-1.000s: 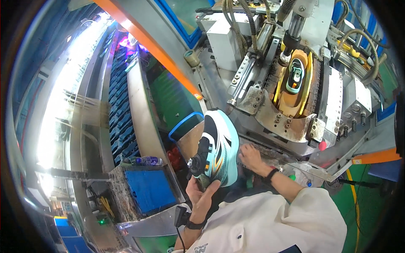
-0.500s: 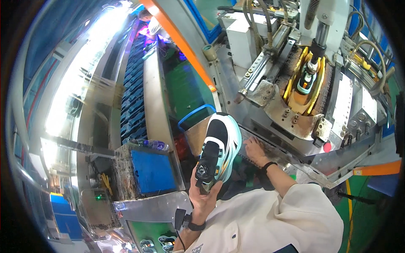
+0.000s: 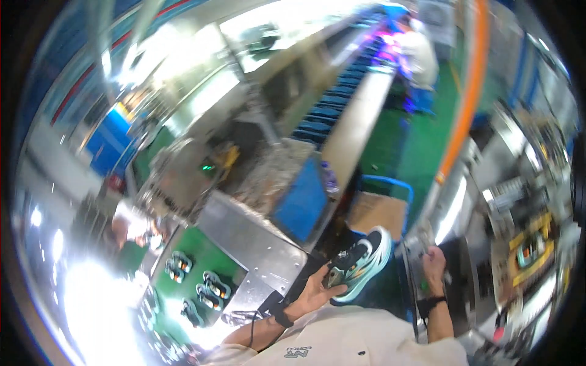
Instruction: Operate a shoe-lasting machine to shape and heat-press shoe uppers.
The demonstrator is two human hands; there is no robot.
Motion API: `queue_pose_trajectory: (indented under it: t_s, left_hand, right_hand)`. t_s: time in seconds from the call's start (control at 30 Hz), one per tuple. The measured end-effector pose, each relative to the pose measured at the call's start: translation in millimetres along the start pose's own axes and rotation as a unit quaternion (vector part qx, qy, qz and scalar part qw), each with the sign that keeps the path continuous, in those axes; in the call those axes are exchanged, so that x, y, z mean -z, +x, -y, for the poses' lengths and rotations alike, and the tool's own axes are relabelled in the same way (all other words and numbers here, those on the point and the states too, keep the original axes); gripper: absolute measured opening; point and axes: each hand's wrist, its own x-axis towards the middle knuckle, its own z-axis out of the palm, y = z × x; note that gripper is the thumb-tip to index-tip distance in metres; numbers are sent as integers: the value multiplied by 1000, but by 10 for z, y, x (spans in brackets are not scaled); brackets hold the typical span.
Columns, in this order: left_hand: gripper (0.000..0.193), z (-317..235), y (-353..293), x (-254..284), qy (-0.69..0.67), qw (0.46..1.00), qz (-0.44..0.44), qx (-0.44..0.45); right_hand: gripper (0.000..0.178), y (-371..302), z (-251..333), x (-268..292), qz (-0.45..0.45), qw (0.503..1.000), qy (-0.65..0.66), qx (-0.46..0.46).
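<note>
Bright indoor light, with hard glare blown out to white at the lower left of the frame and along the upper middle. Motion blur smears nearly everything, worst toward the top and left. Fisheye distortion bends straight edges near the dark circular rim. The sneaker (image 3: 360, 263) at lower centre is comparatively sharp.

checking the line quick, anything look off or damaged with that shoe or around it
Nothing stands out. The left hand holds the shoe, which looks whole; the right hand rests on the machine edge. The picture is blurred, so small flaws would not show.
</note>
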Motion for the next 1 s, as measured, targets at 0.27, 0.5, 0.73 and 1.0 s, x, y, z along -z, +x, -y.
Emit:
queue_pose_trajectory:
  t_s: [0.27, 0.5, 0.73, 1.0]
  left_hand:
    - [34, 1508, -771, 1748, -286, 852, -342, 277]
    - [14, 2004, -827, 3584, -299, 721, -597, 187]
    - [30, 3214, -976, 5848, -146, 689, -704, 85]
    - [24, 3082, -1190, 7605, -163, 751, -619, 161]
  right_hand:
    - [19, 1311, 3326, 65, 10, 934, 103, 342]
    - [19, 1662, 5365, -1211, 123, 852, 61, 505]
    - [30, 2278, 4536, -2630, 129, 889, -220, 379]
    - [43, 2884, 3869, -2798, 98, 913, -216, 330]
